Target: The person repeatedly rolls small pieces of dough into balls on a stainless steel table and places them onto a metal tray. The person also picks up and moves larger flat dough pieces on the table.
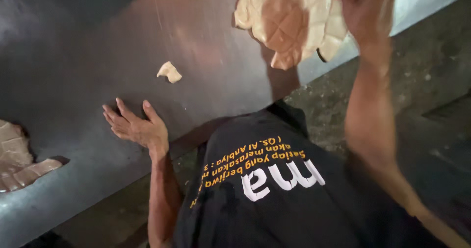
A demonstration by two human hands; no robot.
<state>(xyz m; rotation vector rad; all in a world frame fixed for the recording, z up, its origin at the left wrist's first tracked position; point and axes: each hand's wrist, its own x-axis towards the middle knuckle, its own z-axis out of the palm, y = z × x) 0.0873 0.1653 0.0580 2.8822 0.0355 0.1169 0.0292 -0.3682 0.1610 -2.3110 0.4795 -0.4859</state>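
My left hand [133, 125] lies flat, fingers spread, on a dark smooth metal table [88, 71] near its front edge, holding nothing. My right hand [365, 10] is raised at the top right, fingers apart, against the edge of a round, flat sheet of pale dough [287, 20] scored into wedges, with a darker brown patch at its middle. Whether the hand grips the sheet or just touches it is unclear. A small torn scrap of dough [169, 72] lies on the table between the two hands.
Another scored dough sheet [17, 157] sits at the left edge of the table, partly cut off. My dark printed shirt [274, 189] fills the lower middle. Rough grey concrete floor [422, 66] runs along the right, beside the table's rim.
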